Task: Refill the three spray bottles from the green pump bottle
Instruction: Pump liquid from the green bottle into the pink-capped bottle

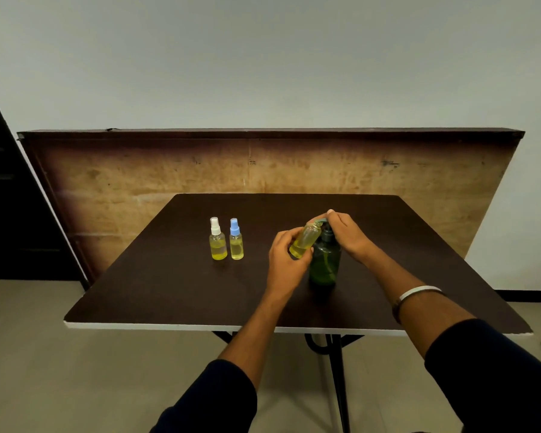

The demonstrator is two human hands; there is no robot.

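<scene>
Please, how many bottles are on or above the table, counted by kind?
Capped spray bottles standing on the table: 2, white-capped spray bottle and blue-capped spray bottle
Uncapped spray bottle held tilted in the left hand: 1
Green pump bottle, right hand on its pump: 1
Total: 4

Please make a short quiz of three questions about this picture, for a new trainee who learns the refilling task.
1. True or false: the left hand holds an uncapped spray bottle tilted toward the green pump bottle.
2. Which caps are on the two spray bottles standing on the table? A) white and blue B) both white C) red and blue
3. Fill in: the right hand rests on the ____ of the green pump bottle.

Key: 1 true; 2 A; 3 pump head.
</scene>
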